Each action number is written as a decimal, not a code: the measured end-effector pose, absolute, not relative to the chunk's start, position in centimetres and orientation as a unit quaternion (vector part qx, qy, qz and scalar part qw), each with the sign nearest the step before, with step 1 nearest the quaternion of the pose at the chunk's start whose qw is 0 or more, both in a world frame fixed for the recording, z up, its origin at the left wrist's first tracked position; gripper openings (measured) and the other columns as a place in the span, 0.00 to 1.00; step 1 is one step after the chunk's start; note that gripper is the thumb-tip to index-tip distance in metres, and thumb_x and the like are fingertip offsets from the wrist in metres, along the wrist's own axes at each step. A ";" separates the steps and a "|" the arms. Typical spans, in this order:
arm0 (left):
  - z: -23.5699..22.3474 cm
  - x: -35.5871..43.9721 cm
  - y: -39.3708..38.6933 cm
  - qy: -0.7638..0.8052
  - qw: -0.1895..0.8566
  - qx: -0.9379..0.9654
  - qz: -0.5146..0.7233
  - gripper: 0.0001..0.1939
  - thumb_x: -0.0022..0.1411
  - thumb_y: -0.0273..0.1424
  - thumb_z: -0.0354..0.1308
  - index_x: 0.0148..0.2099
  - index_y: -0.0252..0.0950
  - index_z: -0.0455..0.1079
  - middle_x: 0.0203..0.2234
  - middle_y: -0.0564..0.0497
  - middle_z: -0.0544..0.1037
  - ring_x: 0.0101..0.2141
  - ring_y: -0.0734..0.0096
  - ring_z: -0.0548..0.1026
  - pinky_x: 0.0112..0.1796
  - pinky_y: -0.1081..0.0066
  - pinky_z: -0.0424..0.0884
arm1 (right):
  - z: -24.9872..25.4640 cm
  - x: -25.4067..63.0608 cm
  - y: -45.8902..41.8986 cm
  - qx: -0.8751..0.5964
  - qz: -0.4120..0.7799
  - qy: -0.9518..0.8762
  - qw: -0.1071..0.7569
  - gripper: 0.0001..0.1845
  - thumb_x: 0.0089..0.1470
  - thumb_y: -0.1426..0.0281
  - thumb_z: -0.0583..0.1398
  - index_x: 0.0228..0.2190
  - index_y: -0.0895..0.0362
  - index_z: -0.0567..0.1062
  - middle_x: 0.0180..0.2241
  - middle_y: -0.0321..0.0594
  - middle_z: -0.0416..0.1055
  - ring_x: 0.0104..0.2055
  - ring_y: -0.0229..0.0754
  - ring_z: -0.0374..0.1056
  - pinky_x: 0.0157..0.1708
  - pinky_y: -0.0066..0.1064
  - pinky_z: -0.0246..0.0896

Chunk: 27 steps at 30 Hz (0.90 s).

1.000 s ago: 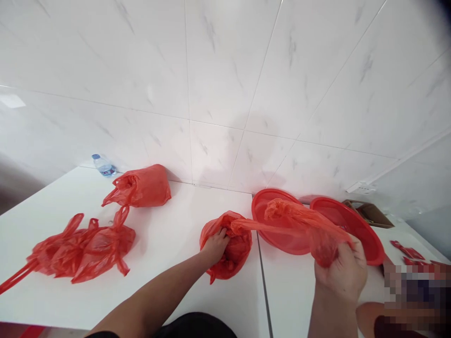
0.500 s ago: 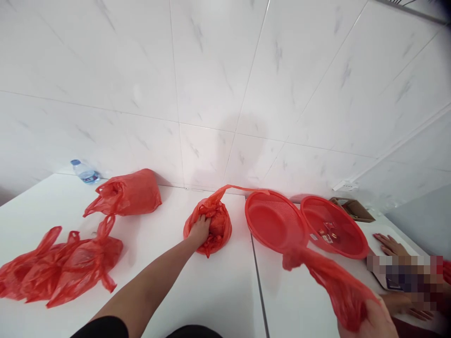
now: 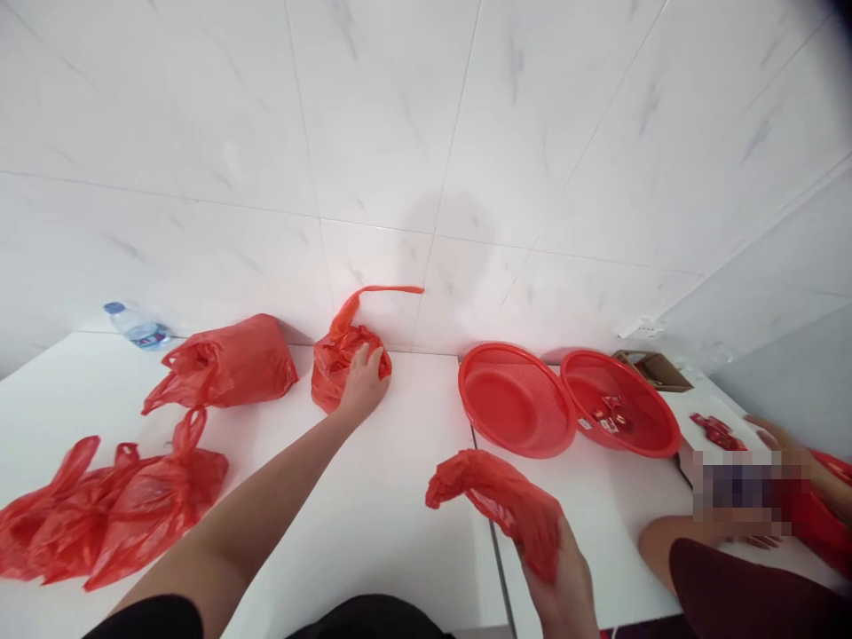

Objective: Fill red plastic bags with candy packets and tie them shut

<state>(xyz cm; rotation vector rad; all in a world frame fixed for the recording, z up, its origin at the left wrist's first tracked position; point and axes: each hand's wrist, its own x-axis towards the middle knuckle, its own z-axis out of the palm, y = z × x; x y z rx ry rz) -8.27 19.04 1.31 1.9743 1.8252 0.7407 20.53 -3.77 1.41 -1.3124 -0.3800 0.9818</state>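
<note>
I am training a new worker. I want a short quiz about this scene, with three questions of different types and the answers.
1. True or false: the left hand rests on a red plastic bag.
2. Which one holds small red packets: the left basket or the right basket?
3. Fill the gap: the right hand grips a crumpled red ____.

Key:
1. True
2. The right basket
3. bag

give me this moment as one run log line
left hand: on crumpled red plastic bag | right hand: gripping bunched red plastic bag | nearby: red mesh basket
</note>
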 end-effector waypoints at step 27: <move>-5.9 -8.5 4.3 0.583 0.471 0.625 0.219 0.04 0.48 0.23 0.52 0.27 0.38 0.63 0.24 0.56 0.74 0.29 0.69 0.71 0.30 0.72 0.63 | -2.7 19.5 -3.0 -0.761 0.248 -0.303 0.517 0.20 0.45 0.62 0.61 0.42 0.53 0.72 0.43 0.40 0.72 0.45 0.48 0.68 0.43 0.39 0.65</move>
